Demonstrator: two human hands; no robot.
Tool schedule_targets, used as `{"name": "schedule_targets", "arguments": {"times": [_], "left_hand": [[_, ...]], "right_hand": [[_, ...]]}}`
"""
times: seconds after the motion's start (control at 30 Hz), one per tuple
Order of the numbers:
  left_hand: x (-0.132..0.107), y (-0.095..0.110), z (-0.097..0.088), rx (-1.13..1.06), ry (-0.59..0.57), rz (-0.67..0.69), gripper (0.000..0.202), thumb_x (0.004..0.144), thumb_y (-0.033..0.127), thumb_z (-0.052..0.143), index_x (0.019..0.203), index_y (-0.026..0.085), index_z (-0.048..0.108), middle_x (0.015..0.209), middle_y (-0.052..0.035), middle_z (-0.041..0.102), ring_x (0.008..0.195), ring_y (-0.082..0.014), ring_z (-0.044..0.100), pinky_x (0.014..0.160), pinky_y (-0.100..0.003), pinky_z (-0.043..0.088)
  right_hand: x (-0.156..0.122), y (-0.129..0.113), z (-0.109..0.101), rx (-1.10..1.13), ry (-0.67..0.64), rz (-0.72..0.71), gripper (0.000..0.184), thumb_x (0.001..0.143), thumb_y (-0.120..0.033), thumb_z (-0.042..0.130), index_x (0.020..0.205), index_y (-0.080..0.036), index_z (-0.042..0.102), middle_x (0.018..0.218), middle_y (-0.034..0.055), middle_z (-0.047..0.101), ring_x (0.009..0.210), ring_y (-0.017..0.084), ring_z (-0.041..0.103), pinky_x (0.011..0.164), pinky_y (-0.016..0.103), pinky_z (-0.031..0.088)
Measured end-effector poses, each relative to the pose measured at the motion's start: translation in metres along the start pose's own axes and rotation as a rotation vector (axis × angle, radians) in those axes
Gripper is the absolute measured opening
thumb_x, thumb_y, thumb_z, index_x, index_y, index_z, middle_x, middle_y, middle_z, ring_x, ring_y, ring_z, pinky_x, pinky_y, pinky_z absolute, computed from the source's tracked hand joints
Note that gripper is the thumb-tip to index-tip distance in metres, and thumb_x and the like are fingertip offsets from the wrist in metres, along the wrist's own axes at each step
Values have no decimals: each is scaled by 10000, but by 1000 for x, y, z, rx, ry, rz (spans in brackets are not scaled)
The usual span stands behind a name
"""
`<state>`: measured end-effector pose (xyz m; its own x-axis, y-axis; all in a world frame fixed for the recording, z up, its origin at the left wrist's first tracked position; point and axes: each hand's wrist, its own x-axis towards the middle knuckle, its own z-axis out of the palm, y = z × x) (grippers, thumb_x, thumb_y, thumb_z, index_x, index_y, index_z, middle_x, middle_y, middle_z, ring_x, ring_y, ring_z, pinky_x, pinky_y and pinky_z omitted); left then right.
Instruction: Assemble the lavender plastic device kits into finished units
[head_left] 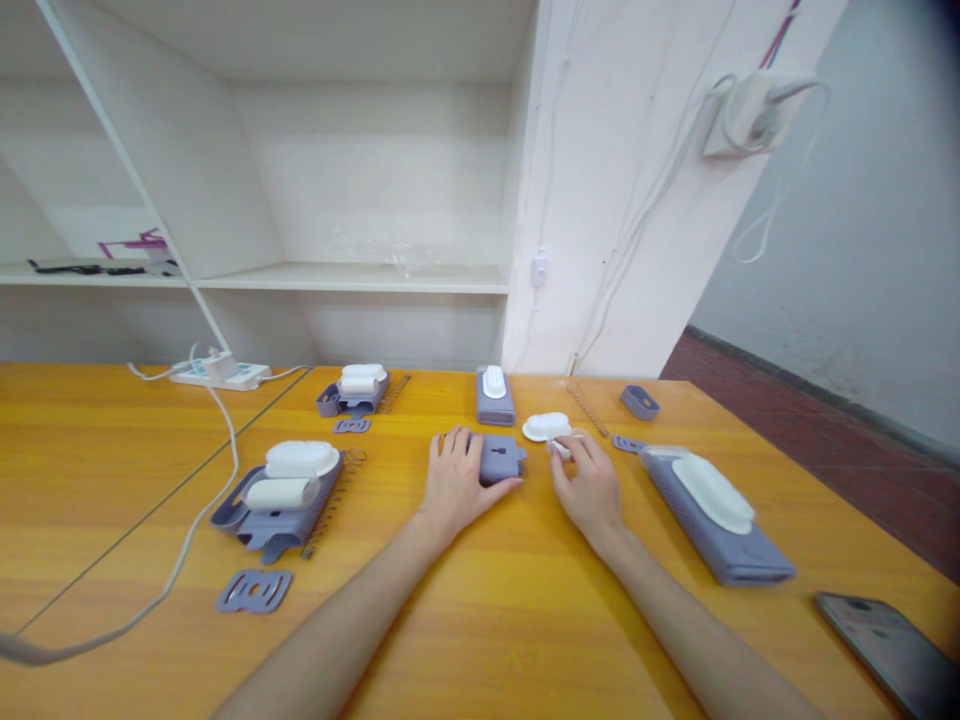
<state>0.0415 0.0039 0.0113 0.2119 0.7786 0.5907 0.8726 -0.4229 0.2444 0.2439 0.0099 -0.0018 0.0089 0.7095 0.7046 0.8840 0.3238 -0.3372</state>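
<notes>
My left hand lies over a grey-purple plastic housing flat on the table, fingers across its left end and thumb along its near edge. A tabbed end and a dark slot show on the housing's right. To its right, my right hand is closed in a pinch on a small white part, mostly hidden by the fingers. Just beyond those fingertips sits a white oval cap. Behind the left hand stands a grey-purple case with a white oval top.
Left are part sets with housings, white cylinders, springs and slotted plates. Right lie a larger case, a spring, a ring-like piece and a phone. A cable crosses the left side from a power strip.
</notes>
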Motion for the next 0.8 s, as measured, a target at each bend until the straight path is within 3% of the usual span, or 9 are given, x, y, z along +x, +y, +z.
{"name": "schedule_targets", "arguments": {"times": [0.27,0.57,0.8], "left_hand": [[0,0,0,-5,-3,-4,621,675,699,503,1032,191,521,1142,-135,514,1110,-320,426,964,-494,280],[0,-1,0,42,-21,-2,634,681,710,480,1046,193,515,1154,-136,507,1112,-318,422,967,-487,280],[-1,0,-1,90,-34,2,634,696,713,453,1052,192,517,1168,-134,502,1118,-309,418,973,-479,276]], "right_hand": [[0,0,-1,-87,-1,19,195,851,-278,436,944,-203,591,955,75,573,924,230,495,773,336,352],[1,2,-1,-331,-5,154,296,837,-393,484,1046,-203,573,1030,88,562,958,263,441,729,352,278],[1,2,-1,-374,-59,165,273,820,-443,507,912,-199,588,1013,81,569,952,254,437,729,344,257]]}}
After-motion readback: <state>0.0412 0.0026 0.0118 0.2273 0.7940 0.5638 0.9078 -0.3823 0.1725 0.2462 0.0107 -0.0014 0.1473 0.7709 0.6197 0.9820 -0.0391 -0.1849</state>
